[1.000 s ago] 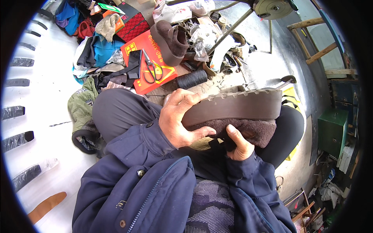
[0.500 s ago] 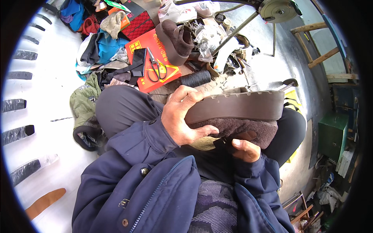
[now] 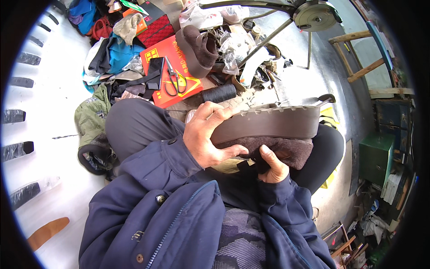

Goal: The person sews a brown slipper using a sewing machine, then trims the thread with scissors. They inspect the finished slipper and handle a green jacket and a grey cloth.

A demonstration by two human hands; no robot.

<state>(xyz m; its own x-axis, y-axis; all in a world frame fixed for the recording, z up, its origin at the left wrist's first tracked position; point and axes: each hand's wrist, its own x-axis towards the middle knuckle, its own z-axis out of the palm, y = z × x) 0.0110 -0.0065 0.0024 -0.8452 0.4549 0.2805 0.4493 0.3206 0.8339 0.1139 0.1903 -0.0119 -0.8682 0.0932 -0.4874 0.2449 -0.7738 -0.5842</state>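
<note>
A brown fuzzy shoe (image 3: 268,125) is held on its side over my lap, its thick sole facing up and its upper below. My left hand (image 3: 204,139) grips the sole's left end, fingers over the top and thumb pressed on the fuzzy side. On the right, my right hand (image 3: 273,166) holds the upper from below, thumb on the fabric and other fingers hidden behind it. A second brown shoe (image 3: 195,51) rests on a red box (image 3: 161,47) beside scissors (image 3: 174,80) and a phone (image 3: 155,71). A black thread spool (image 3: 218,93) lies just beyond my hands.
Piled clothes (image 3: 112,62) and plastic bags (image 3: 201,15) fill the upper left and middle. Metal legs with a wheel (image 3: 313,18) stand at top right. A wooden frame (image 3: 363,71) and green cabinet (image 3: 376,159) are on the right. Wrapped dark strips (image 3: 18,150) lie along the left.
My right thumb dropped lower about half a second ago and is now back up on the fuzzy upper. The shoe and left hand hold nearly the same pose; the whole view has shifted slightly.
</note>
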